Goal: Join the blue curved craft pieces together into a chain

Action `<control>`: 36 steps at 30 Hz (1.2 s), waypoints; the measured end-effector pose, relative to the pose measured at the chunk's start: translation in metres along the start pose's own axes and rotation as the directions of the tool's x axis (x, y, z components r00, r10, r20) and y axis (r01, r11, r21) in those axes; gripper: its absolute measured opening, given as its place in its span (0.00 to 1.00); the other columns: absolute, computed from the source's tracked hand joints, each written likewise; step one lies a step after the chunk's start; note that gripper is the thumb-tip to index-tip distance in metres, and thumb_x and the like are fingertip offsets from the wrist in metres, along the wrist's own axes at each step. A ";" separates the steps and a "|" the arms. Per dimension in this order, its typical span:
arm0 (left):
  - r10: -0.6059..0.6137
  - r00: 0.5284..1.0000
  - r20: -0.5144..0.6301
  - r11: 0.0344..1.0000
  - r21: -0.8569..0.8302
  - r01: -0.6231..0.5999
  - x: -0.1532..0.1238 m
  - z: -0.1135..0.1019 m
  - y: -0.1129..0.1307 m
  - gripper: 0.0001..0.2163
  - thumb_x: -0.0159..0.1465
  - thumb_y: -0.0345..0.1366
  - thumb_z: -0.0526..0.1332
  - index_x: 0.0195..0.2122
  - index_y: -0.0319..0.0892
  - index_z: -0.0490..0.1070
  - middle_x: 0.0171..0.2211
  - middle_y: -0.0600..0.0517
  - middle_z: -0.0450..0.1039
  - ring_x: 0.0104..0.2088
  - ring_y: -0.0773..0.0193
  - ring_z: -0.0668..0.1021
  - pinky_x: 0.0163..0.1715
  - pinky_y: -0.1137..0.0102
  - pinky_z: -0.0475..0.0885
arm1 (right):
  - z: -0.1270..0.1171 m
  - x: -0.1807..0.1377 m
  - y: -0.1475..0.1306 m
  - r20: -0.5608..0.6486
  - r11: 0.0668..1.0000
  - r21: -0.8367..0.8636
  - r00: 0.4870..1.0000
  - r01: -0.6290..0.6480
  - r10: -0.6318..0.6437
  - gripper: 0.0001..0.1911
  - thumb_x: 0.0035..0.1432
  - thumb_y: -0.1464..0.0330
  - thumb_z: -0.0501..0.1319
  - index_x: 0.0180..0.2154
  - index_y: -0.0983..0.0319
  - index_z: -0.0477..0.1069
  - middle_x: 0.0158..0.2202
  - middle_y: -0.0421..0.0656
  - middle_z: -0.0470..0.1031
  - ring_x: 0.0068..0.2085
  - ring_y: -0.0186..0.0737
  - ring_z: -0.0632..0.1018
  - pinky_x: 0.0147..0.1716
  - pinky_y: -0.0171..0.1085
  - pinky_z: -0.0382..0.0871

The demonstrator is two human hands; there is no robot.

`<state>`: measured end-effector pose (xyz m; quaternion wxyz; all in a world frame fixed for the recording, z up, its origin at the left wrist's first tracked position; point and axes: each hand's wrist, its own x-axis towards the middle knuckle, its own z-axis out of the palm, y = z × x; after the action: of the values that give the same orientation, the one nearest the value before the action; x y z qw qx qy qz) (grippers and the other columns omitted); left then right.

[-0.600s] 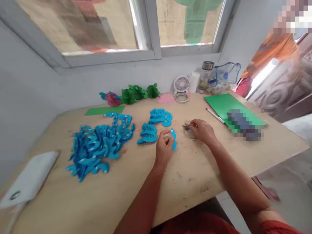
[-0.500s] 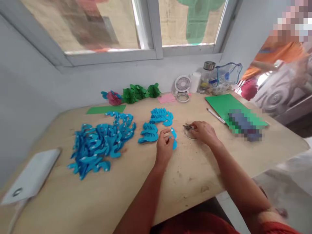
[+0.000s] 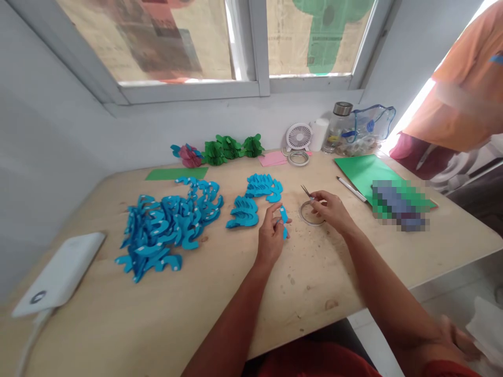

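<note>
My left hand (image 3: 270,235) pinches a small blue paper cut-out (image 3: 283,218) just above the wooden table (image 3: 298,277). My right hand (image 3: 333,210) is closed on thin metal tweezers (image 3: 307,192), their tips raised over a round clear lid (image 3: 311,214) lying flat on the table. Two small stacks of curved blue cut-outs (image 3: 255,198) sit just left of my hands. A large heap of the same blue pieces (image 3: 167,225) lies further left.
A white power bank (image 3: 58,275) lies at the near left edge. Along the wall stand green and pink paper flowers (image 3: 220,151), a small fan (image 3: 298,137), a jar (image 3: 338,125) and a clear pouch (image 3: 369,128). Green sheets (image 3: 361,170) and a pen (image 3: 351,188) lie right. A person in orange (image 3: 459,94) stands at right.
My right hand has lifted the tweezers off the round lid, tips now pointing up. My left hand has raised the blue piece slightly. The person in orange has come closer.
</note>
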<state>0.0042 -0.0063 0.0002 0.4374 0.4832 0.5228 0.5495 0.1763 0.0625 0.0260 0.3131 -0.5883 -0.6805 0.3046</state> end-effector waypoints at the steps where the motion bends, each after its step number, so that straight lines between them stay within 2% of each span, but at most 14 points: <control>1: 0.007 1.000 -0.005 1.000 -0.012 -0.007 0.000 0.000 0.000 0.20 0.59 0.29 0.50 0.54 0.45 0.60 0.37 0.49 0.75 0.21 0.72 0.71 0.20 0.77 0.67 | 0.000 0.000 -0.001 0.001 0.998 0.058 1.000 -0.004 0.004 0.16 0.53 0.64 0.54 0.41 0.64 0.70 0.31 0.43 0.73 0.27 0.34 0.73 0.26 0.33 0.64; 3: 0.020 1.000 -0.024 0.999 -0.026 -0.021 0.001 0.000 -0.002 0.21 0.60 0.30 0.50 0.55 0.47 0.59 0.40 0.48 0.75 0.20 0.74 0.71 0.18 0.78 0.66 | 0.001 0.000 -0.001 -0.024 0.998 0.059 1.000 0.004 -0.003 0.15 0.52 0.64 0.54 0.39 0.64 0.71 0.31 0.42 0.73 0.29 0.34 0.72 0.28 0.33 0.64; 5: 0.026 0.999 -0.027 0.999 -0.034 -0.026 0.001 0.000 -0.002 0.22 0.61 0.30 0.50 0.57 0.49 0.56 0.40 0.48 0.75 0.19 0.74 0.70 0.15 0.79 0.63 | 0.003 0.000 -0.001 -0.045 1.000 -0.028 0.999 0.005 -0.006 0.14 0.51 0.65 0.55 0.38 0.63 0.72 0.31 0.42 0.74 0.31 0.36 0.72 0.30 0.34 0.63; 7: 0.029 0.999 -0.013 0.999 -0.035 -0.030 0.000 0.000 -0.002 0.23 0.61 0.31 0.50 0.58 0.50 0.54 0.39 0.48 0.75 0.17 0.75 0.70 0.14 0.80 0.62 | 0.005 0.001 -0.001 -0.023 0.992 -0.127 1.000 -0.014 0.011 0.14 0.52 0.65 0.54 0.38 0.62 0.72 0.29 0.42 0.74 0.30 0.36 0.72 0.29 0.33 0.62; 10: 0.031 0.999 0.006 0.999 -0.035 -0.031 -0.001 0.000 0.000 0.22 0.61 0.32 0.51 0.58 0.49 0.57 0.36 0.49 0.76 0.16 0.75 0.69 0.13 0.79 0.62 | 0.009 -0.001 -0.003 0.033 0.957 -0.288 0.999 -0.019 0.030 0.12 0.52 0.64 0.54 0.34 0.61 0.73 0.26 0.41 0.74 0.28 0.36 0.71 0.26 0.32 0.58; 12: 0.036 0.999 -0.001 0.999 -0.035 -0.036 -0.001 0.000 0.001 0.19 0.61 0.34 0.52 0.54 0.46 0.63 0.34 0.49 0.76 0.15 0.75 0.69 0.14 0.79 0.63 | 0.012 -0.003 -0.006 0.074 0.923 -0.385 0.997 0.000 0.031 0.12 0.52 0.64 0.54 0.32 0.60 0.74 0.27 0.41 0.75 0.28 0.36 0.72 0.25 0.32 0.56; 16: 0.034 0.999 -0.023 0.999 -0.008 -0.034 -0.001 -0.001 0.000 0.12 0.60 0.35 0.53 0.41 0.40 0.73 0.32 0.48 0.76 0.17 0.74 0.71 0.17 0.77 0.66 | 0.018 -0.007 -0.012 0.120 0.847 -0.532 0.989 -0.013 0.090 0.14 0.54 0.61 0.53 0.34 0.57 0.75 0.32 0.43 0.78 0.32 0.38 0.74 0.25 0.32 0.56; 21: 0.008 0.999 -0.045 0.999 0.039 -0.006 0.002 0.000 -0.004 0.10 0.57 0.33 0.55 0.35 0.38 0.75 0.28 0.48 0.76 0.22 0.69 0.75 0.21 0.75 0.69 | 0.026 -0.007 -0.016 0.104 0.771 -0.634 0.983 -0.049 0.148 0.16 0.54 0.58 0.52 0.35 0.56 0.75 0.36 0.45 0.78 0.37 0.42 0.75 0.28 0.34 0.58; 25: 0.036 0.999 -0.030 0.995 0.094 -0.033 0.004 0.001 -0.008 0.09 0.55 0.31 0.57 0.33 0.38 0.75 0.27 0.49 0.77 0.28 0.66 0.77 0.28 0.74 0.70 | 0.027 -0.007 -0.016 0.079 0.784 -0.619 0.989 -0.048 0.123 0.12 0.52 0.63 0.54 0.33 0.57 0.75 0.34 0.45 0.78 0.35 0.41 0.75 0.26 0.34 0.56; 27: 0.031 0.999 -0.034 0.994 0.105 -0.027 0.005 0.000 -0.011 0.08 0.55 0.32 0.57 0.32 0.38 0.76 0.27 0.49 0.77 0.26 0.67 0.76 0.27 0.75 0.68 | 0.025 -0.007 -0.014 0.048 0.829 -0.557 0.994 -0.054 0.097 0.11 0.50 0.64 0.55 0.31 0.58 0.75 0.31 0.44 0.77 0.33 0.39 0.74 0.25 0.33 0.55; 29: 0.023 0.999 -0.039 0.993 0.115 -0.018 0.006 0.000 -0.014 0.08 0.54 0.33 0.58 0.32 0.38 0.76 0.25 0.50 0.76 0.22 0.69 0.73 0.23 0.75 0.66 | 0.022 -0.005 -0.011 0.010 0.905 -0.422 0.998 -0.057 0.068 0.10 0.50 0.64 0.55 0.27 0.60 0.73 0.25 0.42 0.74 0.28 0.36 0.72 0.24 0.33 0.54; 32: -0.002 1.000 -0.021 0.995 0.104 0.004 0.007 0.001 -0.018 0.09 0.53 0.36 0.60 0.32 0.38 0.76 0.21 0.52 0.73 0.18 0.71 0.67 0.18 0.76 0.61 | 0.018 -0.005 -0.012 -0.019 0.998 -0.039 0.998 -0.053 0.052 0.13 0.48 0.60 0.57 0.21 0.62 0.68 0.17 0.37 0.65 0.21 0.31 0.65 0.21 0.32 0.52; 34: -0.025 1.000 0.009 0.998 0.050 0.025 0.007 0.002 -0.017 0.11 0.53 0.37 0.61 0.33 0.37 0.76 0.20 0.53 0.72 0.18 0.72 0.66 0.18 0.76 0.60 | 0.019 -0.007 -0.015 0.027 0.956 0.278 0.996 -0.091 0.087 0.15 0.46 0.57 0.59 0.19 0.62 0.64 0.14 0.34 0.58 0.18 0.29 0.59 0.18 0.31 0.49; 36: -0.030 0.999 0.044 0.999 -0.021 0.031 0.006 0.003 -0.013 0.12 0.52 0.38 0.61 0.34 0.37 0.76 0.22 0.52 0.72 0.20 0.71 0.67 0.19 0.76 0.62 | 0.020 -0.010 -0.021 0.124 0.831 0.529 0.984 -0.171 0.124 0.17 0.44 0.56 0.61 0.18 0.61 0.60 0.13 0.31 0.53 0.15 0.26 0.54 0.16 0.31 0.46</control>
<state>0.0061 0.0007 -0.0123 0.4623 0.4824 0.5144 0.5376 0.1489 0.0488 0.0290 0.4118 -0.5143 -0.5330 0.5310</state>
